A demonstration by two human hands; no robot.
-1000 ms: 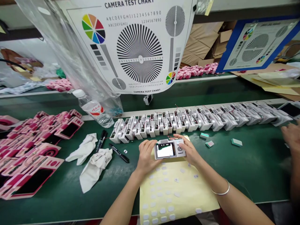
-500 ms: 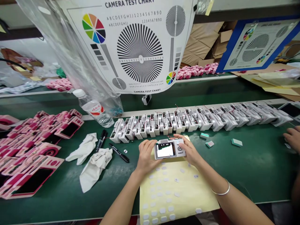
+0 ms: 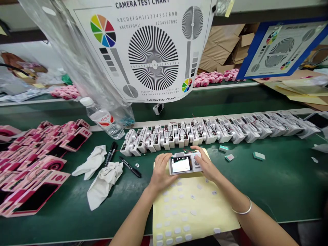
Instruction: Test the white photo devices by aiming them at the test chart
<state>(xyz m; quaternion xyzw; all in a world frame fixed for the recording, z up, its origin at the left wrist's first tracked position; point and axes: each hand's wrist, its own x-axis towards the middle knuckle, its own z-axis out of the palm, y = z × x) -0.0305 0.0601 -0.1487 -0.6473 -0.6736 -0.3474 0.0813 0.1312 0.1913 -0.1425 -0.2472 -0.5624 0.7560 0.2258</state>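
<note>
A small white digital camera (image 3: 181, 164) is held level above the table, its lit screen facing me and showing a mostly white picture. My left hand (image 3: 161, 172) grips its left end, thumb below and fingers on top. At the other end my right hand (image 3: 206, 165) holds it, with a finger or thumb over the buttons beside the screen. Thin wires show at the camera's top edge. Beneath my hands lies a yellow sheet (image 3: 200, 218) dotted with small white stickers. Beyond the camera runs a long row of white camera bodies (image 3: 183, 134) with exposed circuitry.
A camera test chart (image 3: 153, 61) hangs ahead. Pink cameras (image 3: 38, 164) crowd the left, near a water bottle (image 3: 105, 118), white gloves (image 3: 104, 186) and black markers (image 3: 130, 167). Small green-and-white blocks (image 3: 258, 155) lie to the right. A lone camera (image 3: 158, 108) rests on the belt behind.
Another person's hand at the right edge has gone out of view. The lone camera behind has shifted slightly left. My hands and the held camera are nearly still.
</note>
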